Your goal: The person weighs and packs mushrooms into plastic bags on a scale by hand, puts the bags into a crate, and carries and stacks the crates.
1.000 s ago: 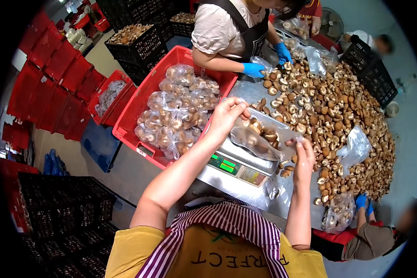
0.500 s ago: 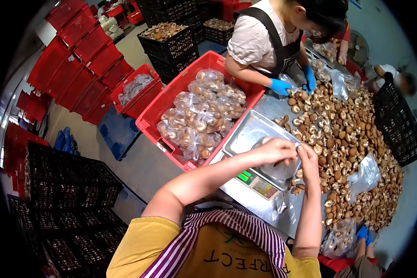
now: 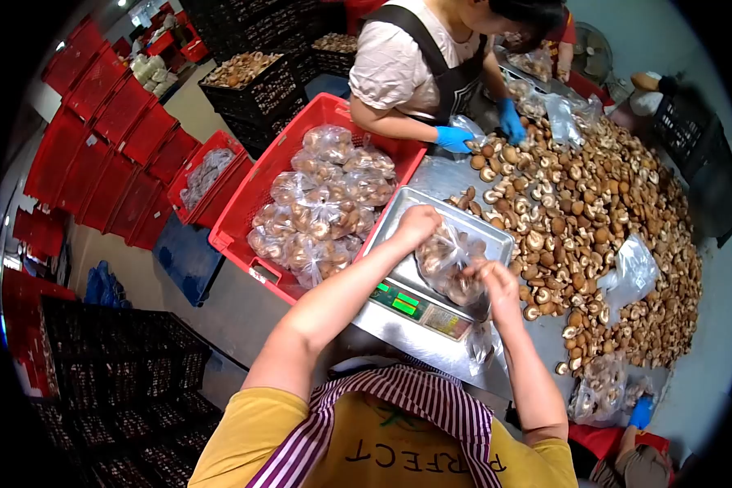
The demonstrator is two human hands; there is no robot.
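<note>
Room for my left hand [image 3: 420, 224]: up, over the scale pan's [image 3: 473, 224] far end. Red crate [image 3: 281, 146] sits just left, mushroom heap [image 3: 594, 224] crowds the right, co-worker's blue gloves [image 3: 454, 138] ahead. Loose plastic [image 3: 481, 346] at the pan's near right corner.

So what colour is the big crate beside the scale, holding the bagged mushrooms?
The crate is red; it shows best in the head view.

Yellow shirt [image 3: 358, 435], chest: dark capitals [image 3: 411, 462], inverted in view. Reads "P", then "RFECT" (a striped strap [image 3: 477, 443] crosses between). Scale [image 3: 419, 324], front: green-lit display [image 3: 404, 304], digits unresolved; adjacent label [image 3: 445, 320], print too small to read.
</note>
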